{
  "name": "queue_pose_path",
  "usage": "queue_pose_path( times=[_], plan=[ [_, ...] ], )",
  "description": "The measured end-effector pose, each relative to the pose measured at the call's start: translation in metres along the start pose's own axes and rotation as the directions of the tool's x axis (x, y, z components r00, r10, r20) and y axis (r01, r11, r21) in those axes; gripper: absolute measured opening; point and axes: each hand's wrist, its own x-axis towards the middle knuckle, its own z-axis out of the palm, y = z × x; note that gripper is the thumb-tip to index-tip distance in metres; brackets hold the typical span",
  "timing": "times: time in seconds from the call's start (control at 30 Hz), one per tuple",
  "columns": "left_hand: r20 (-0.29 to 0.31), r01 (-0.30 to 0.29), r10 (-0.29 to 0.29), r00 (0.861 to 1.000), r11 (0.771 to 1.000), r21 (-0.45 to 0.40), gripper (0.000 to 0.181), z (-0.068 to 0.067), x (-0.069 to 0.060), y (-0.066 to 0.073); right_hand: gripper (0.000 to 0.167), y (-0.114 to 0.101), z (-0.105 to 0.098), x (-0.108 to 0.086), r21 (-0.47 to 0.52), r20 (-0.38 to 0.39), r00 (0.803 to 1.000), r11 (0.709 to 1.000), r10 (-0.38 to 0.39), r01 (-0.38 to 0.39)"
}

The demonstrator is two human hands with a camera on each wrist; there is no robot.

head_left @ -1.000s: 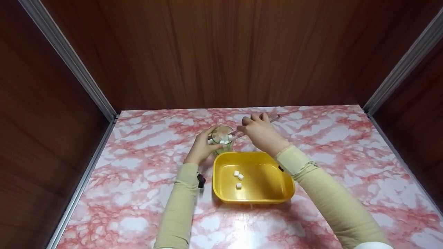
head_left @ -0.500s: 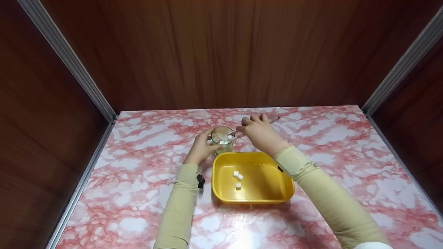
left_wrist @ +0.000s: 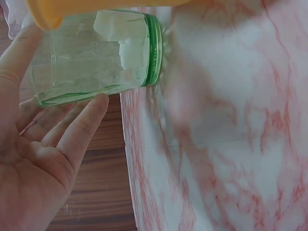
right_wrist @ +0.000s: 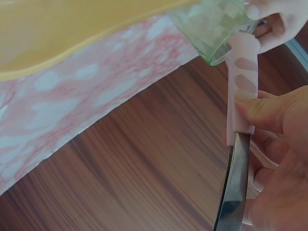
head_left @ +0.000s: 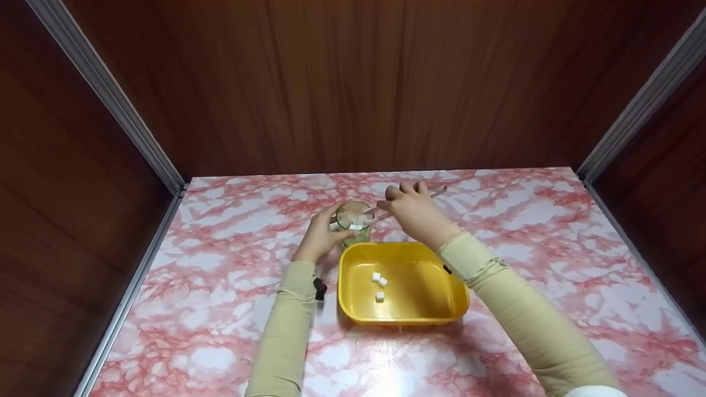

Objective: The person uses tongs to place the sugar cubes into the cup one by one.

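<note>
My left hand (head_left: pixel 320 234) holds a greenish clear glass (left_wrist: pixel 82 57) on the table, thumb on one side and fingers along the other. Several white cubes (left_wrist: pixel 131 53) lie in its bottom. My right hand (head_left: pixel 420 215) grips metal tongs with pink tips (right_wrist: pixel 244 72), thumb pressing one arm. Over the glass's right rim, the tong tips stand slightly apart; no cube shows clearly between them. Directly in front of the glass stands a yellow tub (head_left: pixel 405 320), with a few white cubes (head_left: pixel 380 296) on its floor.
The table has a red-and-white marbled top (head_left: pixel 215 309). Dark wood panels (head_left: pixel 353 88) rise behind and at both sides, with grey metal strips (head_left: pixel 110 82) at the corners. The tub's near rim lies under my right forearm.
A white cube showed between the tong tips at the glass rim earlier; now it is no longer clear there, and the tips look further apart. Both hands have stayed nearly still.
</note>
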Motion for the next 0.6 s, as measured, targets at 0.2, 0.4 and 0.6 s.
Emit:
queue_pose_path(
  times=[0.2,0.4,0.6],
  plan=[
    [-0.003,-0.007,0.008,1.0,1.0,0.013,0.076,-0.0004,-0.0005,0.0003,0.034,0.0018,0.0013,-0.0024,0.004,0.005,1.0,1.0,-0.005,0.005],
    [-0.01,0.0,0.001,1.0,0.999,0.049,0.077,-0.001,-0.0004,0.0013,0.032,0.0021,-0.0004,-0.005,0.012,-0.027,1.0,1.0,-0.011,0.011],
    [-0.001,0.012,-0.011,1.0,0.999,0.045,0.076,-0.0004,0.0006,0.001,0.033,0.0023,-0.0046,-0.0068,0.027,-0.026,1.0,1.0,-0.01,0.011]
  ],
)
